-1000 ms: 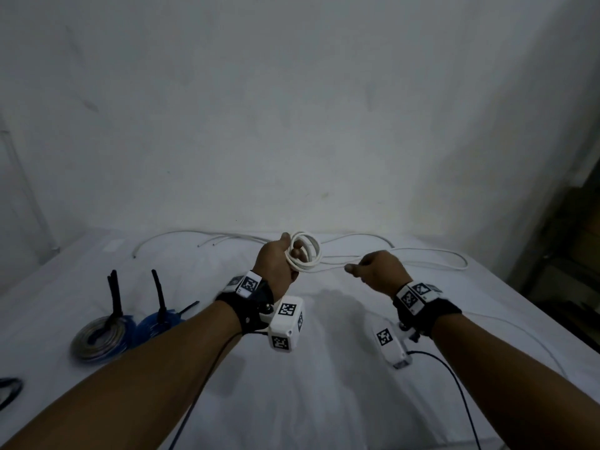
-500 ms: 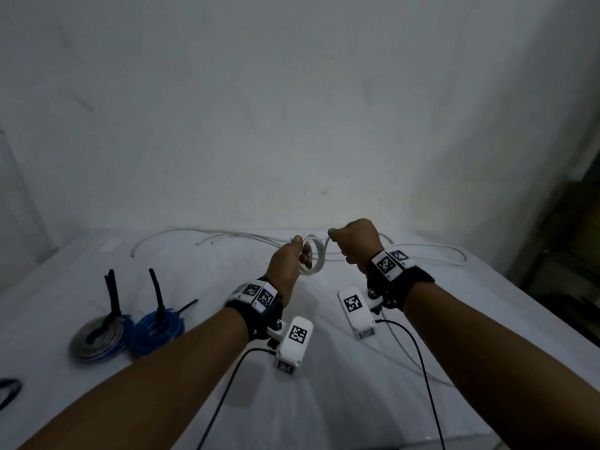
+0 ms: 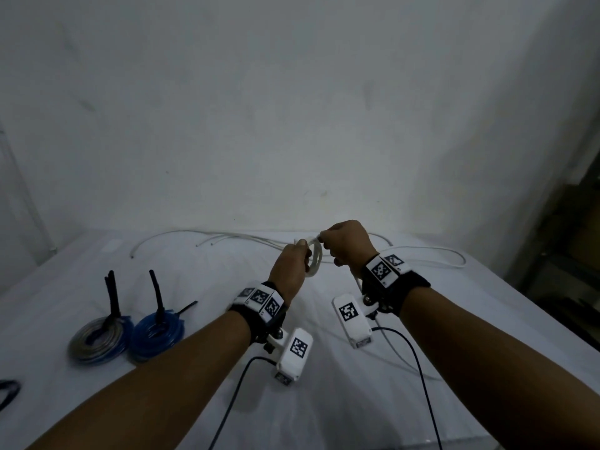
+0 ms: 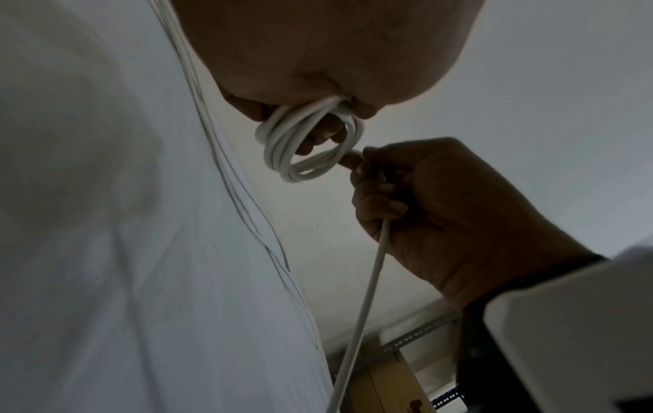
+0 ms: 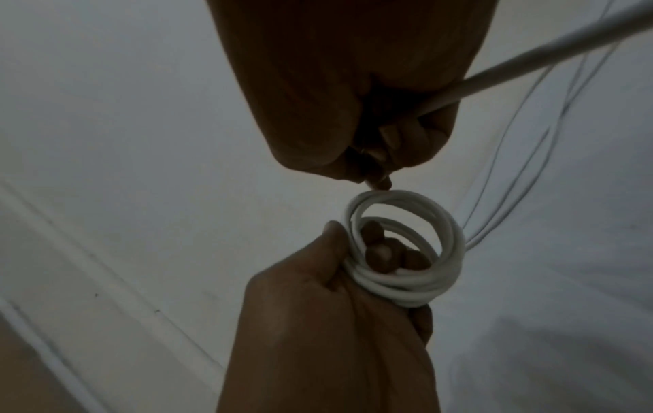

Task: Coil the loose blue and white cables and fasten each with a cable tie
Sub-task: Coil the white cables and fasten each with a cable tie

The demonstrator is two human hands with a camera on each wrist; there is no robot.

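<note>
While the left hand [image 3: 290, 271] grips the white coil [image 3: 314, 259], the right hand [image 3: 347, 245] pinches the cable's free run just beside it. That run trails down past the right wrist.

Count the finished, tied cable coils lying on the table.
2, side by side at the table's left: a grey-and-blue round cable coil and, right of it, an all-blue round cable coil, each with a black tie sticking up. More could lie outside the view.

dim room; bare white wall [image 3: 292, 108]; white-covered table [image 3: 324, 410].
</note>
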